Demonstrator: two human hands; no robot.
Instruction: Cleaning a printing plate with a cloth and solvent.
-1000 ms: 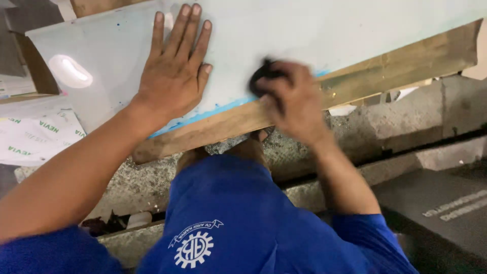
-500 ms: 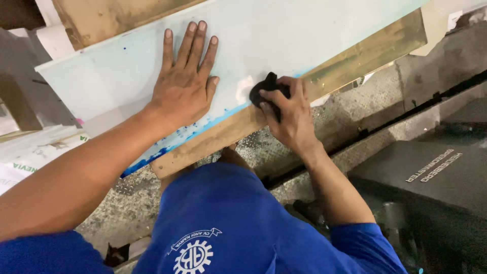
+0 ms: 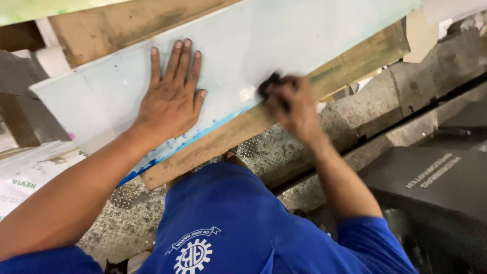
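A long pale glass sheet (image 3: 284, 40) with a blue-stained lower edge lies on a wooden plank (image 3: 355, 61). My left hand (image 3: 172, 99) rests flat on the sheet, fingers spread, pressing it down. My right hand (image 3: 291, 104) is blurred and grips a small black pad (image 3: 269, 83) against the sheet's lower edge, where glass meets plank. Below both arms is my knee in blue cloth (image 3: 223, 218).
A second wooden board (image 3: 111, 25) lies behind the sheet at the upper left. Worn metal tread plate (image 3: 284, 152) covers the floor below. A dark machine housing (image 3: 431, 182) stands at the right. White printed sacks (image 3: 25, 177) lie at the left.
My right hand with the black pad has slid along the sheet's lower edge and is now motion-blurred. My left hand stays flat on the glass. The camera view has shifted slightly.
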